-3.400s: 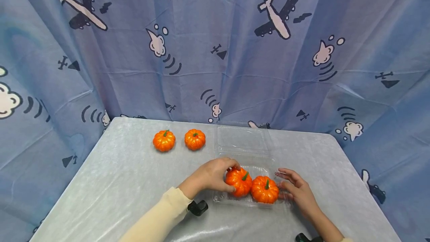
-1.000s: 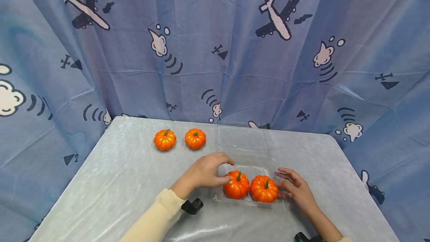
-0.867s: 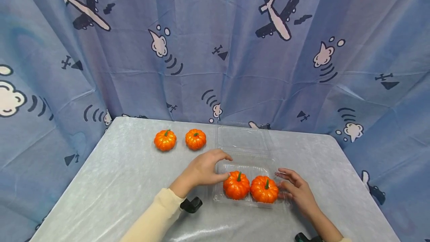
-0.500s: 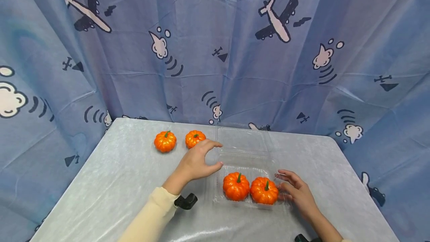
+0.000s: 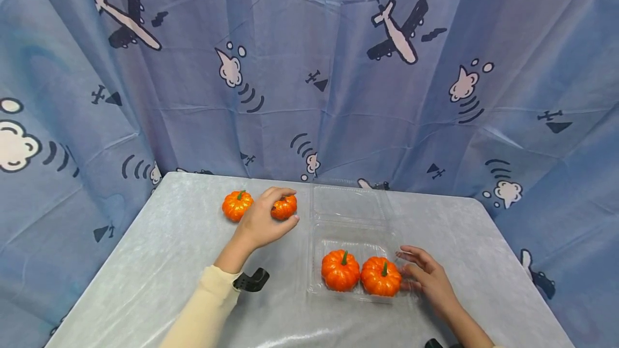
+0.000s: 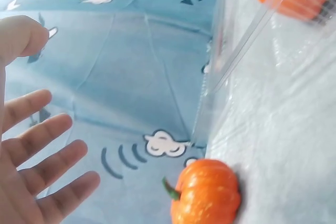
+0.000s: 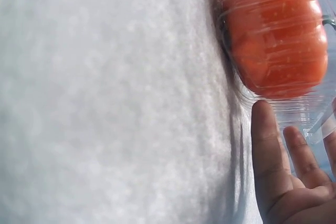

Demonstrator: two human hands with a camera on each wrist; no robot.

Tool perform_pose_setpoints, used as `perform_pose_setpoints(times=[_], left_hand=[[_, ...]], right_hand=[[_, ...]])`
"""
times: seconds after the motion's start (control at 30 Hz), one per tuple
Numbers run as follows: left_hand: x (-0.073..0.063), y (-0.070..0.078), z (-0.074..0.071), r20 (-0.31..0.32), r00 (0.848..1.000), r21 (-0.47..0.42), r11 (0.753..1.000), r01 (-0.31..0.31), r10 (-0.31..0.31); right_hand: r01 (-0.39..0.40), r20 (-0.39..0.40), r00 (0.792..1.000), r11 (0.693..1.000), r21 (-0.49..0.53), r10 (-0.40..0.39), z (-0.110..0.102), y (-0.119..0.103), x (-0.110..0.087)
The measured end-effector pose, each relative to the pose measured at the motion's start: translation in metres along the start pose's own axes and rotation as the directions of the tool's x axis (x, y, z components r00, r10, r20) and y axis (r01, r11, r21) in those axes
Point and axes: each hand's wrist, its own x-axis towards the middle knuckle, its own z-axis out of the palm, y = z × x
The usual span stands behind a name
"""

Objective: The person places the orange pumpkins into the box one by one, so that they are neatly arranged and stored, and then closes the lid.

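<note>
My left hand (image 5: 261, 222) reaches over a small orange pumpkin (image 5: 285, 208) at the back of the table, thumb and fingers spread on either side of it. In the left wrist view those fingers (image 6: 44, 132) are apart with nothing between them, and a pumpkin (image 6: 207, 195) with a green stem shows below. At the right end of a clear plastic clamshell container (image 5: 348, 234) is my right hand (image 5: 427, 278), fingers loosely extended at its wall. Inside the container, two larger pumpkins (image 5: 340, 271) sit side by side along the front.
Another small pumpkin (image 5: 236, 205) sits left of my left hand, near the back. The container's lid (image 5: 348, 203) lies folded back toward the rear edge. A blue patterned curtain (image 5: 309, 69) hangs behind the pale-covered table (image 5: 159, 262).
My left hand has let go of the left pumpkin in the container and moved back and left to a small pumpkin. The right hand has stayed at the container's side.
</note>
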Motion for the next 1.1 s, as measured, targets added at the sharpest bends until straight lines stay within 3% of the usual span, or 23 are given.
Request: perform_pose_setpoints(times=[0.27,0.47,0.67,0.9,1.1], left_hand=[[0.0,-0.01,-0.017,-0.039,0.997,0.008,0.998,0.065,-0.064],[-0.003,-0.023,-0.025,-0.106,0.988,0.022,0.994,0.111,-0.109],[-0.007,-0.038,-0.03,-0.159,0.964,0.023,0.976,0.217,-0.211],[-0.013,-0.06,-0.032,-0.211,0.937,-0.031,0.96,0.278,-0.279],[-0.016,-0.075,-0.036,-0.212,0.912,-0.04,0.936,0.351,-0.351]], right_hand=[[-0.019,0.0,1.0,1.0,-0.006,0.019,0.001,0.002,0.001],[-0.016,-0.001,1.0,1.0,-0.013,0.016,0.001,0.003,0.001],[-0.017,0.0,1.0,1.0,-0.008,0.017,0.002,0.004,0.002],[-0.013,0.001,1.0,1.0,-0.014,0.013,-0.001,0.004,0.001],[-0.007,0.001,1.0,1.0,-0.013,0.007,-0.001,0.004,0.001]])
